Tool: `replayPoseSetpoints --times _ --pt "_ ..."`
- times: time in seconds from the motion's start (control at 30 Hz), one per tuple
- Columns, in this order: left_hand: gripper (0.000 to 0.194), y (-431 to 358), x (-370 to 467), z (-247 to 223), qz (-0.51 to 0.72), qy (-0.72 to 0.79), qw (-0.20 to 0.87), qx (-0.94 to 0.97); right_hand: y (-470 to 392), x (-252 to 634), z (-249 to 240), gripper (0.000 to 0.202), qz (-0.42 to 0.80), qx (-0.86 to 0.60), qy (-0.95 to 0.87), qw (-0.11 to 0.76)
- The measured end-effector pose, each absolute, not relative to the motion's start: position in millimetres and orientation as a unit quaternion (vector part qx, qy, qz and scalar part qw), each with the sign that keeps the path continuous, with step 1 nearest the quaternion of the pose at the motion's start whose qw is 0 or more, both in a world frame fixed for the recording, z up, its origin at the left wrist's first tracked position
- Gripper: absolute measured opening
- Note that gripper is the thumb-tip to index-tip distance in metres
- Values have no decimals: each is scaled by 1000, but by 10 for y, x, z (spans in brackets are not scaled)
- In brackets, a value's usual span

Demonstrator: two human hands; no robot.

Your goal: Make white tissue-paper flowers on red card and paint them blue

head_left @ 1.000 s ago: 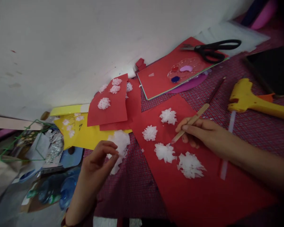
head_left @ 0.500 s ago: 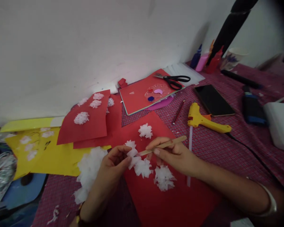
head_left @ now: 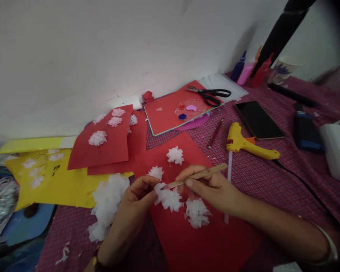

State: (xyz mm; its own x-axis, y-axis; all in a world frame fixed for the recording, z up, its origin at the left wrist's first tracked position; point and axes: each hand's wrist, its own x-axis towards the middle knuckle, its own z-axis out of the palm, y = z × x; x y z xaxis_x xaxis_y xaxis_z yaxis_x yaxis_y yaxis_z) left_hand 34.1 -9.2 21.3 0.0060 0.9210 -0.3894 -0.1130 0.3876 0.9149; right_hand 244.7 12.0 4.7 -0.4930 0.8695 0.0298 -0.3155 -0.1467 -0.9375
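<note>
My right hand (head_left: 215,190) is closed around a flat wooden craft stick (head_left: 214,170), its pinkish tip against a small white tissue-paper piece (head_left: 160,190). Between thumb and fingers, my left hand (head_left: 136,200) pinches that piece by its left edge. Both hands are over a red paper sheet (head_left: 198,249). On this sheet sit ruffled white tissue flowers: one at the top (head_left: 175,155), one just above the held piece (head_left: 155,173), one behind it (head_left: 172,200) and one below my right hand (head_left: 197,213). A heap of white tissue pieces (head_left: 109,200) lies beside my left wrist.
A yellow glue gun (head_left: 243,145) with a cord lies right of my right hand, near a phone (head_left: 259,119) and a pencil (head_left: 215,133). Scissors (head_left: 212,94) and a paint palette (head_left: 191,109) rest on red paper behind. Decorated red sheets (head_left: 102,155) lie left.
The held tissue piece looks tilted differently, and the stick's pink tip now shows on it. Both hands keep nearly the same place; the whole view has shifted slightly.
</note>
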Motion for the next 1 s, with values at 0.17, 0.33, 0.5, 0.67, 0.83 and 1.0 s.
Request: replayPoseSetpoints --times 0.17,0.33,0.5,0.67,0.83,1.0 --pt "24 -88 345 208 428 546 633 344 117 2453 64 18 717 -263 -492 418" --pt "23 -90 338 225 436 557 624 331 107 2459 105 18 720 -264 -490 416" --pt "26 -103 348 223 436 551 630 330 94 2443 113 20 718 -272 -487 416" --pt "24 -146 352 199 412 540 646 349 98 2449 111 21 723 -271 -481 415" --pt "25 -170 348 187 372 570 617 394 105 2460 128 23 723 -278 -483 409" --pt "24 -192 344 183 382 585 604 384 96 2456 132 19 720 -267 -479 425"
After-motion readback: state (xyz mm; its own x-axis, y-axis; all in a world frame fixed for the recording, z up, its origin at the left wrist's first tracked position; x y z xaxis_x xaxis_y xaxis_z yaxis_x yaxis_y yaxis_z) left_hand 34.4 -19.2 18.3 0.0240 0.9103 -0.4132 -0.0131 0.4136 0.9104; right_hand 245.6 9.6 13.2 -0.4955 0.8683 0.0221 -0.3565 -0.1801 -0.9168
